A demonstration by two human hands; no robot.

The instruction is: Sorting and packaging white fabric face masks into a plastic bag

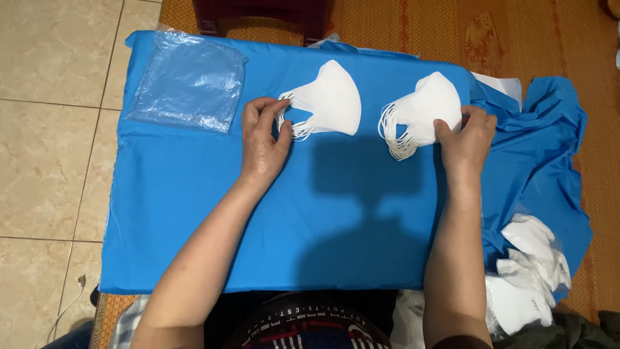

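Note:
Two stacks of white face masks lie on a table draped in blue cloth (194, 213). The left stack (330, 98) is at the middle back; my left hand (261, 139) pinches its ear loops at the stack's left edge. The right stack (427, 106) sits further right, its ear loops fanned out towards the front left. My right hand (466, 139) presses on the right stack's lower right corner, fingers curled over it.
A pile of clear plastic bags (187, 81) lies at the back left corner. More white masks (529, 274) sit in a heap on loose blue cloth at the lower right. A dark red stool (261, 16) stands behind the table, on an orange woven mat (549, 39).

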